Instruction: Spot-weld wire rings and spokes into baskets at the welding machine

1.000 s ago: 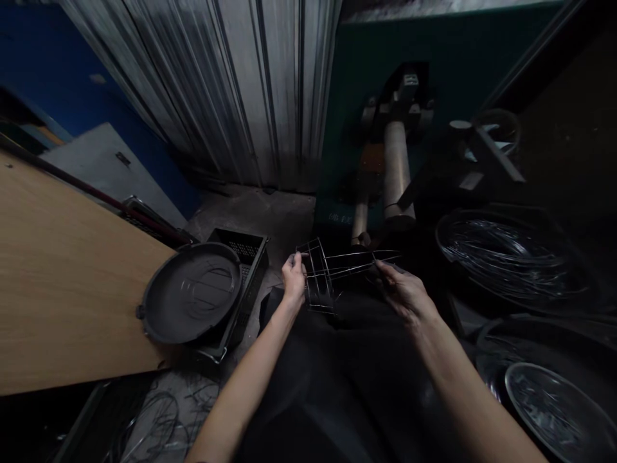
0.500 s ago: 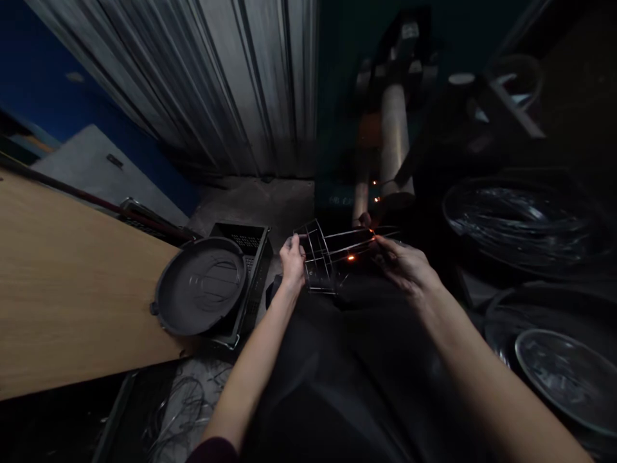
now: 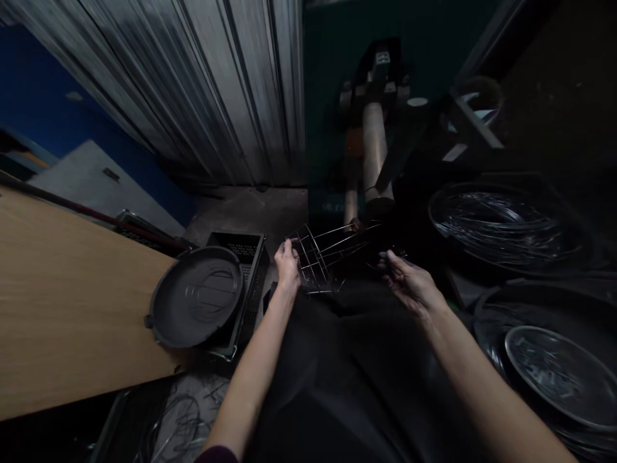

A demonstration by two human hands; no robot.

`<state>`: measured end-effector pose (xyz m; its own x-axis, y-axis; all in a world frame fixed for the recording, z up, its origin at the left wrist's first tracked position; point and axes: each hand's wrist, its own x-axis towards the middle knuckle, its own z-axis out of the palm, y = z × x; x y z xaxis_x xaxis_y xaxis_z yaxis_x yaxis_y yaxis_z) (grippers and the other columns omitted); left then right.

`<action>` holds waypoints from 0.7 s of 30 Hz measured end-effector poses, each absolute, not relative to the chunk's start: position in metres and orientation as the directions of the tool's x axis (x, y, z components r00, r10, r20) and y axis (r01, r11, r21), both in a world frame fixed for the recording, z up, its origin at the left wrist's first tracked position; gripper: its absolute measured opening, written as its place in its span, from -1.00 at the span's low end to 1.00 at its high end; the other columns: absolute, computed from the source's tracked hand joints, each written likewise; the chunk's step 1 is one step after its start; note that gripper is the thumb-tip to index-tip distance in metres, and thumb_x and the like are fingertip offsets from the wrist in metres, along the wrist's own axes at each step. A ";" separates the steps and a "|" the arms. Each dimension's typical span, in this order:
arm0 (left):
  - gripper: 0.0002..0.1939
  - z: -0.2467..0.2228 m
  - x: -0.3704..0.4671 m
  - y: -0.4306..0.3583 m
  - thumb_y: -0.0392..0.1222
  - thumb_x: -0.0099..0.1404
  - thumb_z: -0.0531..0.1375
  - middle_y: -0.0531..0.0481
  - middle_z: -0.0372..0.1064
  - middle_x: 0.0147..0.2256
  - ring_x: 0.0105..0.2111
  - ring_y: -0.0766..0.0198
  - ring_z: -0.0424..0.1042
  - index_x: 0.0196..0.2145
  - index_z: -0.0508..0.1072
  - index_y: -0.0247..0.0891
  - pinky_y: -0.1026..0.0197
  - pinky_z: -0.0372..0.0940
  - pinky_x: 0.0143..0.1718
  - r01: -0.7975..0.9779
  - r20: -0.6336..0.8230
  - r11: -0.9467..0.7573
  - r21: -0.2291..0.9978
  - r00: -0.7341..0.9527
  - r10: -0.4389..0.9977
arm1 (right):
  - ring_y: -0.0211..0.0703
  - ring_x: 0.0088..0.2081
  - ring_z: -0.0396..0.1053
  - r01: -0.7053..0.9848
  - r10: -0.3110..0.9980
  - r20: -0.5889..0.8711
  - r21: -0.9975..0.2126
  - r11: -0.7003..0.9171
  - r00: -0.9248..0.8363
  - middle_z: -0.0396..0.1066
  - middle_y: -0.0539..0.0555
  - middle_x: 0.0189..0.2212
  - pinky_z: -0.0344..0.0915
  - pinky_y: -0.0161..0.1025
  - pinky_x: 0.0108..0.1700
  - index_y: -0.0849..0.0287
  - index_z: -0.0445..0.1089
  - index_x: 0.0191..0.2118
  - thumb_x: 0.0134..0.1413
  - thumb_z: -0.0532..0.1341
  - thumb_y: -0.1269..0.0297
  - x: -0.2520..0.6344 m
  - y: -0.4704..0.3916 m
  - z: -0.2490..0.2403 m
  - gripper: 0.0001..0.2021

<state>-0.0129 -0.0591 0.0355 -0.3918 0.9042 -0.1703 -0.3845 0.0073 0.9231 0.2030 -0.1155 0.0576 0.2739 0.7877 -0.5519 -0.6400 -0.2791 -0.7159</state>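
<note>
My left hand is closed round the near left end of a wire rack, a small frame of thin metal rods. From there the rack reaches right, its far rods at the lower tip of a machine's copper-coloured arm. Just right of the rack and apart from it is my right hand, its thumb and fingers pinched together. A faint thin line shows by those fingertips, too dark to make out. Above the rack hangs the machine's thick metal cylinder.
On the left, a round dark tray rests on a black crate beside a wooden board. Tubs of wire pieces and a round bowl of small metal rods stand at right. Corrugated metal rises behind.
The orange glow and sparks at the rods are gone. My right hand has drawn back from the rack, right and down. My left hand still holds the rack; the view has shifted slightly.
</note>
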 end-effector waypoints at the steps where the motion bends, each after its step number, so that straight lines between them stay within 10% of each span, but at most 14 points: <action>1: -0.77 0.035 -0.014 -0.059 -0.06 0.24 0.15 0.28 -0.12 -0.72 -0.75 0.52 -0.13 -0.34 0.41 -0.32 0.37 -0.25 -0.67 -0.374 -0.164 0.003 0.927 -0.398 0.903 | -0.41 -0.54 0.38 -0.643 0.791 -0.552 -0.712 -0.282 0.264 0.45 -0.01 -0.48 0.25 -0.54 -0.61 0.27 0.44 -0.43 -0.04 0.36 0.44 0.203 -0.115 0.058 -0.92; 9: -0.76 0.031 -0.009 -0.064 -0.08 0.29 0.07 0.25 -0.07 -0.70 -0.73 0.51 -0.10 -0.35 0.39 -0.32 0.37 -0.21 -0.66 -0.296 -0.084 -0.060 0.953 -0.450 0.889 | -0.39 -0.55 0.34 -0.571 0.819 -0.499 -0.774 -0.275 0.283 0.41 0.00 -0.52 0.20 -0.52 -0.64 0.29 0.46 -0.41 -0.11 0.41 0.31 0.218 -0.140 0.050 -0.83; 15: -0.70 0.015 0.001 -0.102 0.03 0.27 0.08 0.26 -0.06 -0.69 -0.72 0.50 -0.08 -0.34 0.37 -0.29 0.38 -0.17 -0.65 -0.350 -0.083 -0.113 0.930 -0.499 0.863 | -0.25 -0.40 0.37 -0.013 0.828 -0.225 -0.967 -0.255 0.513 0.46 0.05 -0.44 0.27 -0.42 -0.46 0.25 0.51 -0.34 -0.28 0.40 0.07 0.270 -0.205 0.003 -0.62; 21: -0.60 0.033 -0.033 -0.147 0.16 0.20 0.15 0.24 -0.06 -0.72 -0.72 0.48 -0.10 -0.33 0.42 -0.28 0.36 -0.20 -0.66 -0.302 0.008 -0.203 0.931 -0.542 0.840 | 0.17 -0.10 0.38 0.613 0.889 -0.060 -0.704 -0.360 0.453 0.45 0.25 -0.20 0.28 0.00 -0.02 0.24 0.48 -0.16 -0.02 0.14 0.03 0.286 -0.214 -0.029 -0.58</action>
